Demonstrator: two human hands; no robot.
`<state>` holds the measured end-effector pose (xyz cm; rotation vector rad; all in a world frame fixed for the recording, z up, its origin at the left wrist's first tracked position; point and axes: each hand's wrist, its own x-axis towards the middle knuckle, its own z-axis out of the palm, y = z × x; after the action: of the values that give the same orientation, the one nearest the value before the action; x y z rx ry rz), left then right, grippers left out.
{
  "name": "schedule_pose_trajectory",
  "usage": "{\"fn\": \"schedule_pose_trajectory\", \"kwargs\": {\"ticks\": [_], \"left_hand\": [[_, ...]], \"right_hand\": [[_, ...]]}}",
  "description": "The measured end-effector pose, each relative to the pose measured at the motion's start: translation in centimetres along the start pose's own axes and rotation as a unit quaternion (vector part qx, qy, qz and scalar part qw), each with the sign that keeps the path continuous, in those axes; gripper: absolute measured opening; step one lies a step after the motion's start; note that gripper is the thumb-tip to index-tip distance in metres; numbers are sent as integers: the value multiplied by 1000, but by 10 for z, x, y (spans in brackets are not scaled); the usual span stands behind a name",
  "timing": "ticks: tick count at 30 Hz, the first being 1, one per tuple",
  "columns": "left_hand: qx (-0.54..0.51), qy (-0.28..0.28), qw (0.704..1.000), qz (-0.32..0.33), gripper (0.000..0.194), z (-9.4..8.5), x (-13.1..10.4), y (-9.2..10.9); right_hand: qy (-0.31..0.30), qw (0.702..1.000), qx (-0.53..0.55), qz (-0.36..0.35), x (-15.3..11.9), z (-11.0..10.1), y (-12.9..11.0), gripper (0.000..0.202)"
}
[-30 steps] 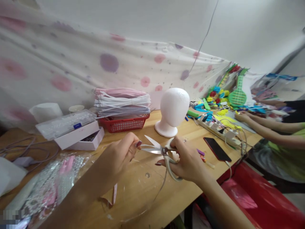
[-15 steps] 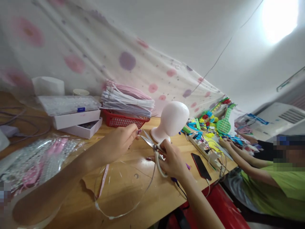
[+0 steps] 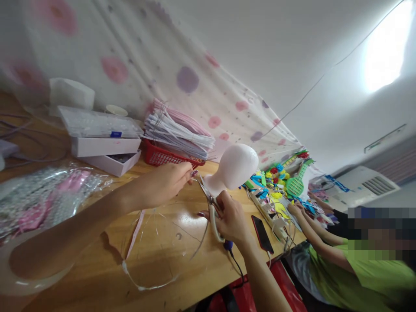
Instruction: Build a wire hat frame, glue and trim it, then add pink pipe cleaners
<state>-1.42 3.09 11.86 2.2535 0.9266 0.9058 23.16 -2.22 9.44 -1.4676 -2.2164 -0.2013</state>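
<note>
My right hand (image 3: 230, 216) holds a pair of scissors (image 3: 212, 207) with off-white handles. The metal blades point up and away, slightly apart, their tips close to the fingertips of my left hand (image 3: 177, 177). Its fingers are pinched together; what lies between them is too small to make out. Below the hands, a thin clear loop with whitish wrapped spots (image 3: 141, 287) shows over the wooden table (image 3: 156, 253), along with a narrow pink strip (image 3: 134, 234). Whether the loop hangs from my left hand, I cannot tell. Behind the scissors stands a white foam head (image 3: 238, 165).
A red basket (image 3: 159, 157) holds bundled pink and white fuzzy stems. White boxes (image 3: 89, 147) and a plastic-wrapped bundle (image 3: 69, 186) are at left. On the right lie a phone (image 3: 262, 234), a power strip (image 3: 264, 207) and colourful craft pieces; a co-worker's arms (image 3: 328, 242) reach there.
The view has tilted and shifted, so the co-worker appears lower. The scissor blades look closer together. Both hands keep their grip near each other.
</note>
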Motion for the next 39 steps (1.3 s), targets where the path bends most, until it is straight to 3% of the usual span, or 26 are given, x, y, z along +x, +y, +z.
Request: {"fn": "schedule_pose_trajectory", "kwargs": {"ticks": [15, 23, 28, 33, 36, 39], "left_hand": [[-76, 29, 996, 39, 27, 4, -4, 7], [-76, 34, 996, 30, 28, 7, -1, 4], [-55, 49, 997, 21, 29, 6, 2, -4], [-126, 2, 992, -26, 32, 3, 1, -10], [-163, -18, 986, -37, 33, 4, 0, -14], [-193, -15, 981, -26, 35, 4, 0, -16]], "right_hand": [[-1, 1000, -16, 0, 2, -20, -8, 38], [4, 1000, 21, 2, 3, -18, -3, 44], [35, 995, 73, 56, 5, -22, 0, 46], [83, 966, 154, 188, 8, -22, 7, 49], [57, 943, 217, 246, 3, -7, 14, 49], [44, 935, 248, 251, -8, 15, 20, 52]]}}
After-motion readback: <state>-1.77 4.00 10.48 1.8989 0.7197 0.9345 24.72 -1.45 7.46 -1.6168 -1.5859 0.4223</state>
